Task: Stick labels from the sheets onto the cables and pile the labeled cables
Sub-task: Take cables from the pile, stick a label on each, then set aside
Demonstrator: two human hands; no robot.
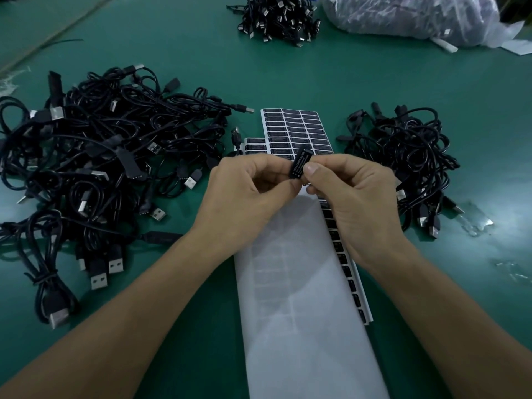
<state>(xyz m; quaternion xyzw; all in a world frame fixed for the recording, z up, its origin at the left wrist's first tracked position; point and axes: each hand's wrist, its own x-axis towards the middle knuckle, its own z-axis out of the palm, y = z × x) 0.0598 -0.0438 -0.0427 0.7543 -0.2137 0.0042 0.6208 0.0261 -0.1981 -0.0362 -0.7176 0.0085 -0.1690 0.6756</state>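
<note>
Head view, hands: close together mid-scene, both clamped on one small part.
Left hand: fingers curled, thumb and forefinger pinching the lower end of the controller block.
Right hand: thumb pressed on the block's printed face, the other fingers curled behind it.
Block itself: black and tilted, with white lettering running up its face, held just over the sheets. Its cable is hidden by the hands.
Full label sheet: 12 o'clock from the hands, flat on the table, with rows of black labels.
Second label sheet: 11 o'clock, partly tucked under the full one.
Peeled backing sheet: 6 o'clock, pale, lying between the forearms and running to the bottom edge.
Column of black labels: along the backing's right side. I cannot tell whether it is on that sheet or on one beneath.
Large cable heap: 9 o'clock, tangled black USB leads.
Small cable heap: 3 o'clock, well apart from the large one.
Far cable bundle: 12 o'clock, well beyond the sheets.
Plastic bag: 1 o'clock, just beside that bundle.
Table: green.
</note>
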